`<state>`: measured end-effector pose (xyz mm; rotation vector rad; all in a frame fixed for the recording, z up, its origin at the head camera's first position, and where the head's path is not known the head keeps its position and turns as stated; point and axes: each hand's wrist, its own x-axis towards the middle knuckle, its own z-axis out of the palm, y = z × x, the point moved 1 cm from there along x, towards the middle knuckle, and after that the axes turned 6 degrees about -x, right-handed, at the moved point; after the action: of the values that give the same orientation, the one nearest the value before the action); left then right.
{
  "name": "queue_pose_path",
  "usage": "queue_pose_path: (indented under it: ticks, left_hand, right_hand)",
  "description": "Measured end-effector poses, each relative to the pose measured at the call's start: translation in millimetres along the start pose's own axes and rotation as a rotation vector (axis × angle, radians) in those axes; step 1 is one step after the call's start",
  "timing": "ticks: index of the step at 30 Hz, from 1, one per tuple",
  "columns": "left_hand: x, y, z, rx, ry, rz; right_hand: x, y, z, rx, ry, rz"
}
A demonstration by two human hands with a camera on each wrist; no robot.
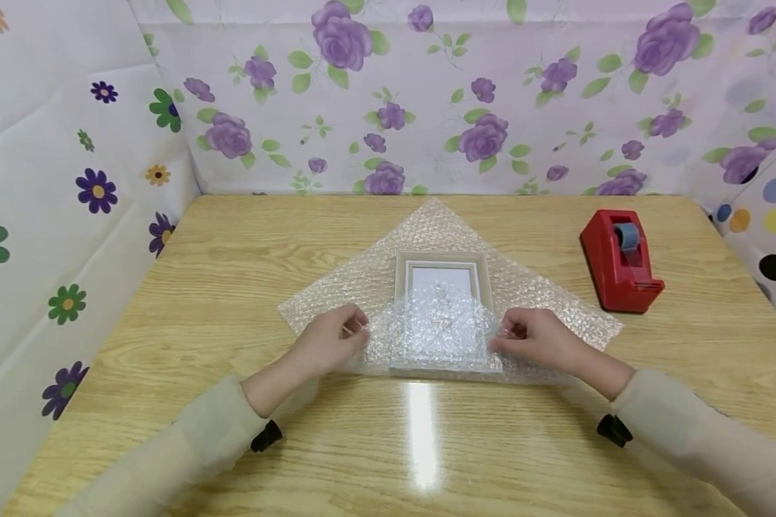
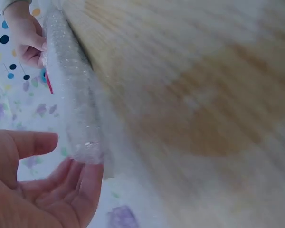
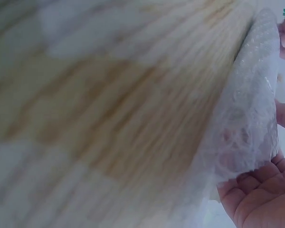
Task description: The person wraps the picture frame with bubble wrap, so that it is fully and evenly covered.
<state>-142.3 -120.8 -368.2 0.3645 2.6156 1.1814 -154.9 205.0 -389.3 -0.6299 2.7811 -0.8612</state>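
Flowered sheeting [image 1: 414, 86] stands behind the wood-grain surface [image 1: 233, 244]. Near its middle lies the frame [image 1: 444, 280], face up on bubble wrap [image 1: 368, 287]; one flap covers its lower part, while the upper part is uncovered. Left hand [image 1: 336, 336]: beside the frame's left edge, grip wide, thumb standing apart from the fingers, which touch the wrap's folded edge. Right hand [image 1: 546, 339]: beside the frame's right edge, grip likewise wide, fingers touching the wrap. Red tape dispenser [image 1: 621, 262]: on the right, near the wrap, apart from both hands.
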Motion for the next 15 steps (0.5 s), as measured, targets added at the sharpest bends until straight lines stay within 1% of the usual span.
queue_pose_path:
  ticks: [1, 2, 4, 6, 8, 11, 13, 15]
  left_hand:
    - [-1.8, 3.4, 0.0, 0.027, 0.025, 0.028]
    - [-3.7, 6.7, 0.7, 0.057, 0.032, 0.065]
    - [-7.4, 12.7, 3.8, 0.142, 0.028, 0.170]
    - [-11.5, 17.7, 8.9, 0.237, -0.008, 0.299]
    - [-14.6, 20.0, 15.1, 0.311, -0.070, 0.430]
    - [-17.0, 20.3, 24.3, 0.407, -0.157, 0.584]
    - [-17.5, 19.5, 28.8, 0.459, -0.217, 0.633]
    - [-17.6, 18.9, 32.0, 0.490, -0.274, 0.645]
  right_hand:
    - [-0.4, 0, 0, -0.002, 0.002, 0.003]
    - [-0.6, 1, 1, -0.004, 0.006, 0.006]
    - [-1.5, 2, 1, -0.007, 0.011, 0.011]
    - [-2.0, 2, 1, -0.004, 0.013, 0.015]
    - [-2.0, 2, 1, -0.002, 0.014, 0.014]
    - [-1.0, 1, 2, 0.000, 0.011, 0.014]
    - [0.0, 0, 3, -0.003, 0.009, 0.014]
    - [0.7, -1, 3, -0.007, 0.009, 0.015]
